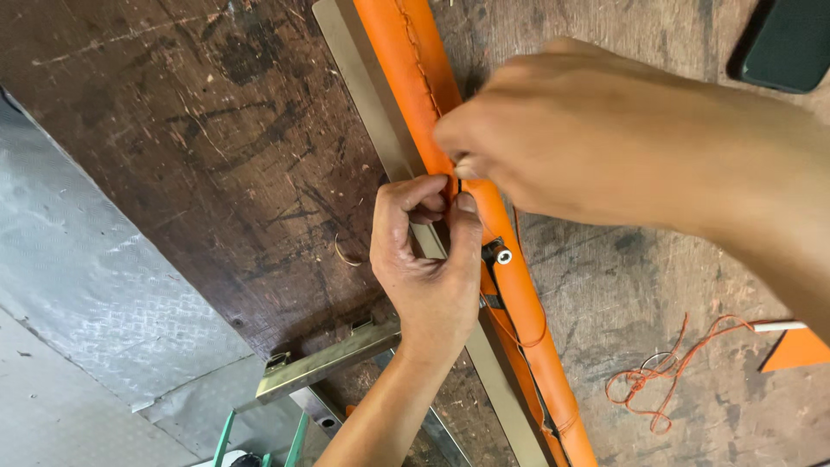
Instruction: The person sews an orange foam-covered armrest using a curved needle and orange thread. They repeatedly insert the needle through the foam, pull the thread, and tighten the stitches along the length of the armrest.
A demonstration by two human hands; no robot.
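Two bare hands [432, 259] and forearms, no sleeves, gloves, rings or watch in sight

A worn wooden workbench over a metal floor.

The dark brown workbench top [225, 147] fills most of the view, its surface scratched, stained and scattered with small fibres. Past its lower left edge lies a grey metal floor [78, 285] with a raised tread pattern, made of 2 sheets meeting at a seam. A dull metal bracket [324, 363] juts out under that edge, and a green metal frame [259, 437] shows below it. Light falls evenly and without glare.
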